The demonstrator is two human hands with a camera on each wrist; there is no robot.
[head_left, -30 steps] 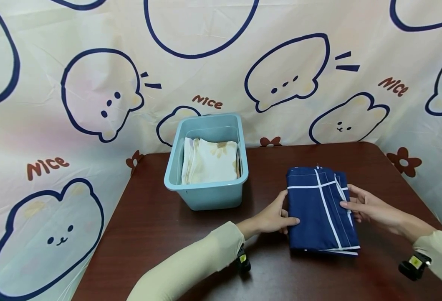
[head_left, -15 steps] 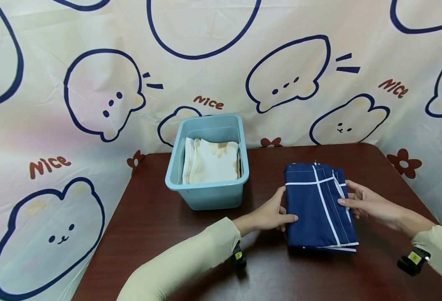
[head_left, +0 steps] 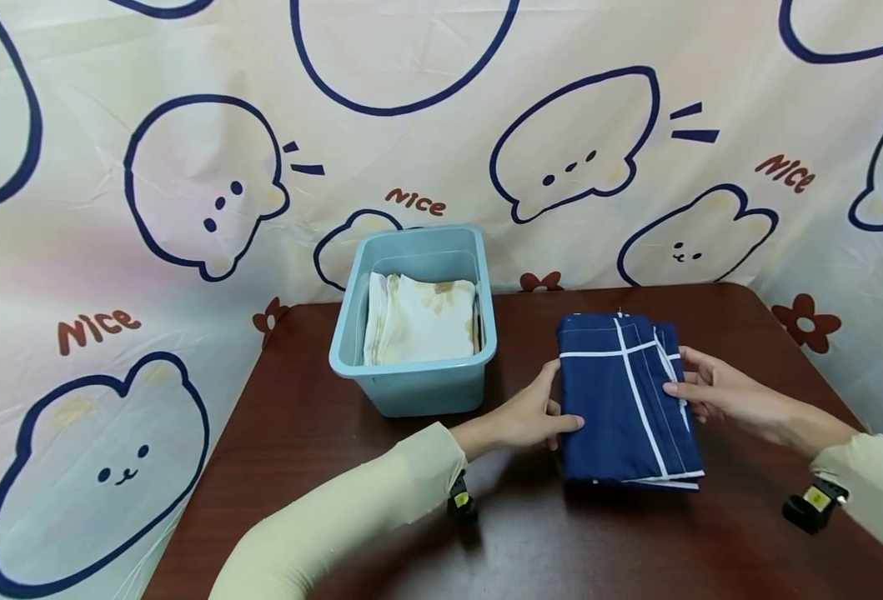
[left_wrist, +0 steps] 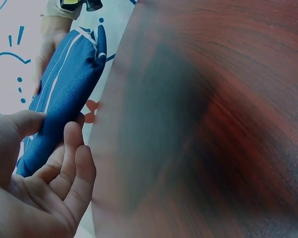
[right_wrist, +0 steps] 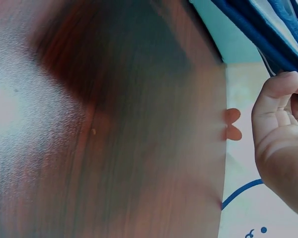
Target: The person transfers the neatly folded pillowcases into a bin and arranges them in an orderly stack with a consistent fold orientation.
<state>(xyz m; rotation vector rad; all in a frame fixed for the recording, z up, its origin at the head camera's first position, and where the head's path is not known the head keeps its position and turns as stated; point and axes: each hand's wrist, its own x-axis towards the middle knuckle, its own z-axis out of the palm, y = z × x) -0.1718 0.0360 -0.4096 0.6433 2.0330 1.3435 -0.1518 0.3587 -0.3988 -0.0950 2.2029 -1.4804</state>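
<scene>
A folded navy cloth (head_left: 606, 408) with white stripes is held between both hands over the right half of the table. My left hand (head_left: 534, 414) grips its left edge, thumb on top and fingers beneath. On the opposite edge my right hand (head_left: 726, 392) pinches the layers, thumb uppermost. The left wrist view shows the thick rounded fold of the cloth (left_wrist: 69, 94) raised off the wood. Layered edges of the cloth (right_wrist: 268, 34) show above the right hand (right_wrist: 283, 134) in the right wrist view. The fingertips under the cloth are partly hidden.
Left of the cloth stands a light blue plastic bin (head_left: 418, 387) with folded cream cloths (head_left: 433, 321) inside. The dark wooden table (head_left: 321, 433) meets a printed curtain (head_left: 411, 150) at its back edge. A small wrist camera (head_left: 462, 502) hangs under the left cuff.
Both hands and the navy cloth between them have shifted a little to the left and away from me. The bin and the cream cloths have stayed put.
</scene>
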